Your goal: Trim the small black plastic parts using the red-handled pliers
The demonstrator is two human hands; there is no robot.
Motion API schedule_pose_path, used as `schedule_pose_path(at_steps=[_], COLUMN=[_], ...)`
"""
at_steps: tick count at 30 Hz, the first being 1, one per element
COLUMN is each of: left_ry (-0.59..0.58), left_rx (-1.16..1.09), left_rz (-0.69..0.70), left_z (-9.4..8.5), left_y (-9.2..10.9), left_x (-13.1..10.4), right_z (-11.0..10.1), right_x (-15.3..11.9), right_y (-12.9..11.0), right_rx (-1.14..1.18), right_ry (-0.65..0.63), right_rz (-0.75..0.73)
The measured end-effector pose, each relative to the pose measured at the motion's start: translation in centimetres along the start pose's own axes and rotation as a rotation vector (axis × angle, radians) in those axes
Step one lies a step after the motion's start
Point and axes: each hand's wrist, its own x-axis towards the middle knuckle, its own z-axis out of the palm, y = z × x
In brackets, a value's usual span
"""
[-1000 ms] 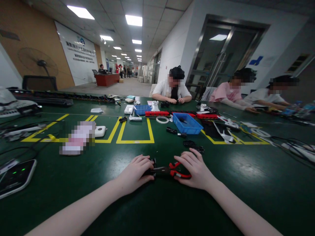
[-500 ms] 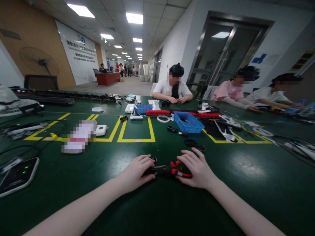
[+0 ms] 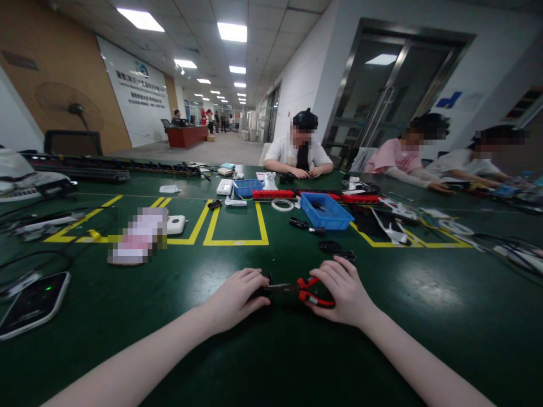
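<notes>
My right hand (image 3: 341, 291) is closed around the red handles of a pair of long-nose pliers (image 3: 306, 289), whose jaws point left. My left hand (image 3: 240, 297) curls its fingers and thumb round a small black object (image 3: 259, 291), mostly hidden by the fingers; its kind cannot be made out. The tips of the pliers reach the right side of that black piece, between the left fingertips and thumb. Both hands are low over the green table (image 3: 271, 362).
A blue bin (image 3: 326, 213) stands beyond my right hand, with black cables (image 3: 335, 249) and a black flashlight-like piece (image 3: 298, 224) nearby. A phone (image 3: 138, 234) and a white device (image 3: 175, 224) lie left. Another phone (image 3: 36, 305) is at the left edge. Co-workers (image 3: 299, 150) sit across the table.
My right hand and the pliers have shifted slightly right. The black piece in my left hand appears turned and shows less. My left hand is nearly still.
</notes>
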Motion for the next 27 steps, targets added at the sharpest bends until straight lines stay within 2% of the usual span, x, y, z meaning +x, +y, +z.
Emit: schedule_pose_path(at_steps=[6, 14, 19, 27], left_ry=[0.012, 0.036, 0.032, 0.039], left_rx=[0.032, 0.071, 0.049, 0.037], left_rz=[0.026, 0.039, 0.011, -0.03], left_z=[0.4, 0.6, 0.7, 0.9], left_y=[-0.1, 0.1, 0.1, 0.5], left_x=[-0.1, 0.0, 0.0, 0.9], right_z=[0.0, 0.1, 0.2, 1.3], right_x=[-0.1, -0.2, -0.4, -0.5], right_y=[0.2, 0.0, 0.2, 1.4], right_rx=[0.029, 0.025, -0.009, 0.017], right_ry=[-0.034, -0.009, 0.065, 0.069], right_rz=[0.003, 0.0, 0.008, 0.027])
